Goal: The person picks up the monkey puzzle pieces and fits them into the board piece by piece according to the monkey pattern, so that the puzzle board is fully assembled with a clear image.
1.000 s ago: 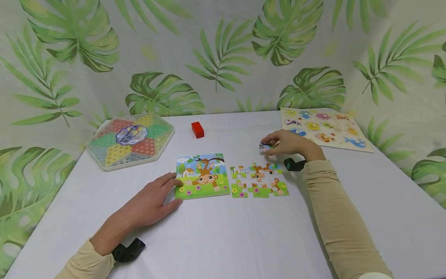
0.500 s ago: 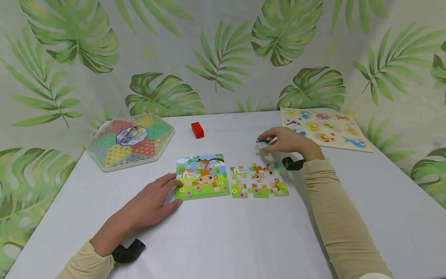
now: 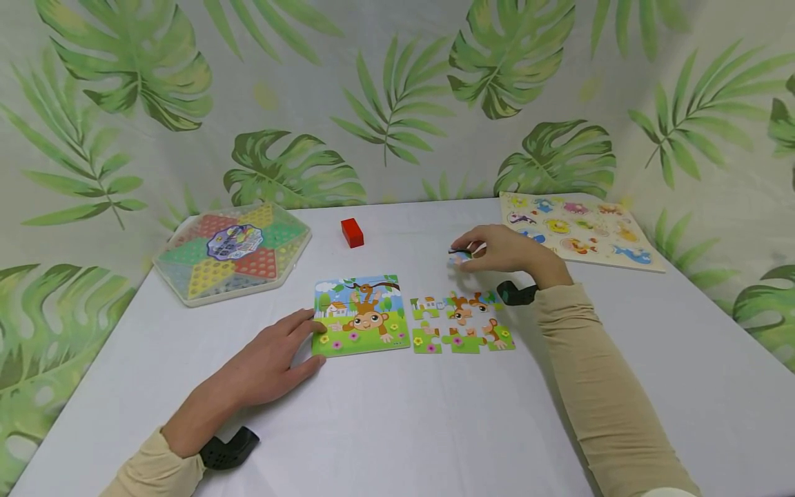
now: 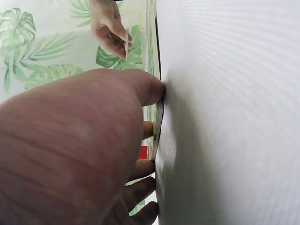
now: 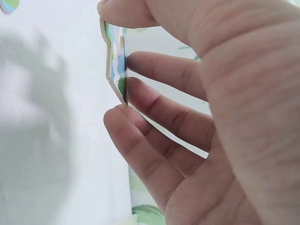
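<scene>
In the head view, my right hand [image 3: 506,250] hides part of the puzzle piece [image 3: 458,258] and a corner of the animal board [image 3: 599,233]. My right sleeve [image 3: 599,386] is cut off below; the game label [image 3: 234,241] seems lettered, too small to read.

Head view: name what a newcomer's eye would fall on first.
Probably the bright red rectangular block, far back on the white table. Next, the colourful flat monkey picture board touched by the left hand, near centre; then the thin light-blue jigsaw piece pinched by the right hand.
</scene>
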The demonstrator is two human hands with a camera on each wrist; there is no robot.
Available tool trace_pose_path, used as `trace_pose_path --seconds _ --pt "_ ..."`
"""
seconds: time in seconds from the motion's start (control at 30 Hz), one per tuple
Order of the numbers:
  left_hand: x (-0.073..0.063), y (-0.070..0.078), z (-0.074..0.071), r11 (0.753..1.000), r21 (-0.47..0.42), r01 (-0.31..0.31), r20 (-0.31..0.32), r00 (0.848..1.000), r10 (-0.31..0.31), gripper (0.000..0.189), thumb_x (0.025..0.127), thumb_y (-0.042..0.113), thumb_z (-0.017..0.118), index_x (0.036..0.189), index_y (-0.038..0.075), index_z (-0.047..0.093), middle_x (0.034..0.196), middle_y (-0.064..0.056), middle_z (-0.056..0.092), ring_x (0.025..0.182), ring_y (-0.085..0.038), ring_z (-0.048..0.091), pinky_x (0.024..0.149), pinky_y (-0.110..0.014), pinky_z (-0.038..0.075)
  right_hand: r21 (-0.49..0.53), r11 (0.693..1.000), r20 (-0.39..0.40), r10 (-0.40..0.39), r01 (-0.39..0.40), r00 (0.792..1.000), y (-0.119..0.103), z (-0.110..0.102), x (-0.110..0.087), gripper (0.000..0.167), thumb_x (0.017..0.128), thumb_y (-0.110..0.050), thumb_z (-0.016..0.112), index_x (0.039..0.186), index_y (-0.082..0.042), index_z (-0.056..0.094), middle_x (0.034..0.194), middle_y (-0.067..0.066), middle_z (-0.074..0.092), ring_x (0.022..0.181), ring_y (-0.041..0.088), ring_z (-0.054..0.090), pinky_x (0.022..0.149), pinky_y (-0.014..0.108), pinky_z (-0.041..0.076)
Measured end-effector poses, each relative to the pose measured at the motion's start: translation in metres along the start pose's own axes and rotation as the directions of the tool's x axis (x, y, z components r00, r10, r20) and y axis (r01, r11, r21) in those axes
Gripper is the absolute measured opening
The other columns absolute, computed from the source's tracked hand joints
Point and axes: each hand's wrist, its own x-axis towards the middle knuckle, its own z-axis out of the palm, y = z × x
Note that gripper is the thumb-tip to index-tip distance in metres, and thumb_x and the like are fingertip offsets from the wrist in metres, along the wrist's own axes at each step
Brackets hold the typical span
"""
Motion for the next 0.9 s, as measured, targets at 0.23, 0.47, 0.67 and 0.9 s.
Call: trace_pose_path --seconds 0.23,0.47,0.67,0.9 --pt "0.000 0.000 0.000 1.000 0.002 -0.007 -0.003 1.000 0.007 0.044 0.100 0.031 0.068 0.138 0.012 0.057 0.155 -0.020 0.046 0.140 -0.043 0.048 0.111 -0.060 0.043 -0.031 0.999 0.017 -0.009 0.009 1.000 -0.009 0.003 0.002 0.051 0.095 -0.024 0.075 0.142 -0.012 0.062 0.141 0.014 0.058 0.123 0.035 0.063 0.097 0.047 0.056" --pt "0.000 -0.001 0.000 1.000 0.008 -0.007 -0.007 1.000 0.007 0.044 0.100 0.031 0.068 0.137 0.011 0.057 0.155 -0.020 0.046 0.140 -0.043 0.049 0.111 -0.060 0.043 -0.038 0.999 0.013 -0.034 0.034 0.999 -0.014 0.005 0.004 0.049 0.095 -0.023 0.075 0.141 -0.012 0.063 0.139 0.013 0.059 0.121 0.034 0.064 0.096 0.046 0.056" --pt "0.000 -0.001 0.001 1.000 0.007 0.002 0.002 1.000 -0.002 0.045 0.100 0.032 0.069 0.138 0.011 0.057 0.155 -0.019 0.046 0.140 -0.042 0.048 0.112 -0.060 0.043 -0.060 0.997 -0.004 -0.053 0.053 0.999 -0.020 0.009 0.007 0.048 0.095 -0.025 0.074 0.140 -0.013 0.064 0.138 0.011 0.058 0.120 0.033 0.063 0.096 0.044 0.056" --pt "0.001 0.000 0.002 1.000 0.007 0.013 0.014 1.000 -0.013 0.047 0.099 0.033 0.069 0.139 0.011 0.056 0.156 -0.019 0.045 0.142 -0.042 0.047 0.113 -0.059 0.042 -0.078 0.994 -0.024 -0.078 0.076 0.997 -0.025 0.014 0.010 0.046 0.094 -0.025 0.074 0.137 -0.011 0.065 0.135 0.011 0.060 0.118 0.030 0.062 0.098 0.042 0.056"
